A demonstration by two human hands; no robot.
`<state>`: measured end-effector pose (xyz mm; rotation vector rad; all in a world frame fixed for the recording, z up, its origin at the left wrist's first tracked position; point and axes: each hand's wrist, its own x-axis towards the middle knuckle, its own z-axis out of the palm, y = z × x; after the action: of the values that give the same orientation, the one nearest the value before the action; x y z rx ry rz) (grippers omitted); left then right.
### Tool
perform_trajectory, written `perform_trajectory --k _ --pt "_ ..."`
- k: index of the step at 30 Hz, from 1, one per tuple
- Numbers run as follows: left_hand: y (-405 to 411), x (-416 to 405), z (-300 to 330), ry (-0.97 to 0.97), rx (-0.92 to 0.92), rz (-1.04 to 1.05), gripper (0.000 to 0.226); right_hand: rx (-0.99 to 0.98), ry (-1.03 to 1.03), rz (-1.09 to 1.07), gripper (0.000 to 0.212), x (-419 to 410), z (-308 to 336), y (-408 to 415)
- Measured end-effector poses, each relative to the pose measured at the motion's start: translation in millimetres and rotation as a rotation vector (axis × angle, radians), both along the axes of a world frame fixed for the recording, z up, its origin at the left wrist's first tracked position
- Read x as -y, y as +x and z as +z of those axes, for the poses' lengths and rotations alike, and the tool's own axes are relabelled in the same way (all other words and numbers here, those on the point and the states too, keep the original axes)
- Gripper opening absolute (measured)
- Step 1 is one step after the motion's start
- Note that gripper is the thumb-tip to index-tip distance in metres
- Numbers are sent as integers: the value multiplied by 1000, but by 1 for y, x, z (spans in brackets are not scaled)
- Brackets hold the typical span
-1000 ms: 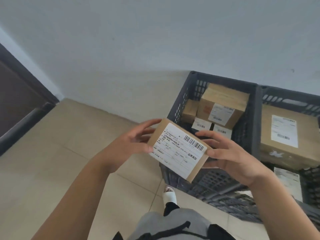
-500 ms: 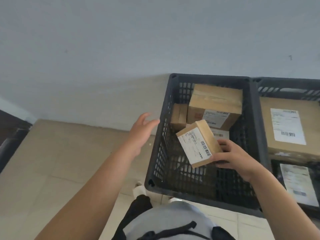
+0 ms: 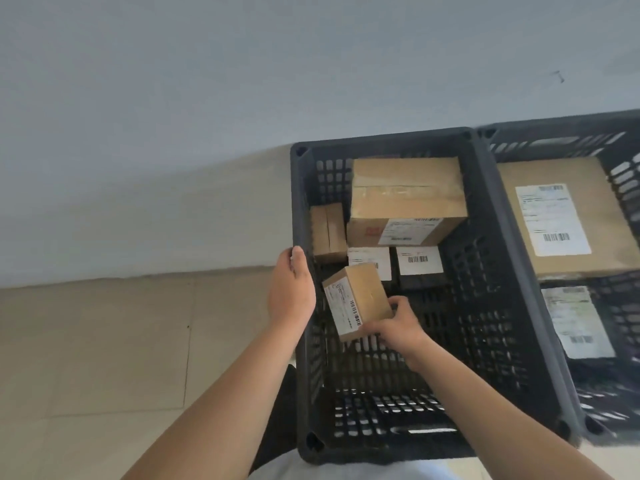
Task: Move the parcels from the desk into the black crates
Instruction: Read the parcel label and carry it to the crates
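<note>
While I look down at the floor (image 3: 104,341), my left hand (image 3: 292,289) rests on the left rim of the black crate (image 3: 485,220). I cannot tell how its fingers lie, because I see only the back of it and they go over the edge.

Just beside that hand, inside the crate, is the small parcel (image 3: 356,303). It is a brown box with a white label and a bar code on the side that faces me. It is tilted, and it is low in the crate, near the left wall. My right hand (image 3: 398,323) pinches it at its lower right corner, with my thumb on the brown side and my fingers under it.

Farther back in the same crate sits a big brown box (image 3: 405,199). A thin brown box (image 3: 327,232) stands to its left. Two flat parcels with white labels (image 3: 419,259) lie in front of the big box, just behind the one I hold.

To the right, touching my crate, is a second black crate (image 3: 623,143). A wide brown box with a white label (image 3: 568,216) lies in it, and a dark parcel with a label (image 3: 576,320) lies nearer to me.
</note>
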<state>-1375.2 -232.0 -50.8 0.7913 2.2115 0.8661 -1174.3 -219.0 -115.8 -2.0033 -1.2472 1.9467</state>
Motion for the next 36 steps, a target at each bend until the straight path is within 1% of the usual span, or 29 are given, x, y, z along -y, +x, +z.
perform_trajectory --k 2,6,7,11,15,16,19,23,27,30,32,36 --pt "1 -1 -1 -16 -40 -9 42 9 -12 -46 83 -3 -12 -17" --pt "1 -1 -1 11 -24 1 42 47 -25 -77 80 -2 -32 -41" --pt "1 -1 -1 12 -24 1 42 82 -2 -70 82 0 -36 -47" --pt "1 -2 0 4 -7 10 40 248 113 -41 101 12 -44 -71" --pt "2 -3 3 12 19 34 39 306 166 -27 104 16 -45 -88" --pt "2 -2 3 16 21 37 40 294 176 -37 102 16 -45 -91" --pt "1 -2 3 27 17 30 40 238 193 -71 88 12 -52 -98" --pt "0 -1 3 34 12 13 39 185 94 -104 85 6 -59 -106" --pt "0 -1 1 38 10 11 39 144 44 -216 73 5 -65 -114" --pt "1 -2 2 20 15 20 39 142 5 -291 69 -7 -65 -124" --pt "1 -2 2 18 22 24 40 161 -1 -284 68 -13 -65 -129" --pt "3 -2 2 25 20 32 44 229 49 -187 68 -10 -70 -129"
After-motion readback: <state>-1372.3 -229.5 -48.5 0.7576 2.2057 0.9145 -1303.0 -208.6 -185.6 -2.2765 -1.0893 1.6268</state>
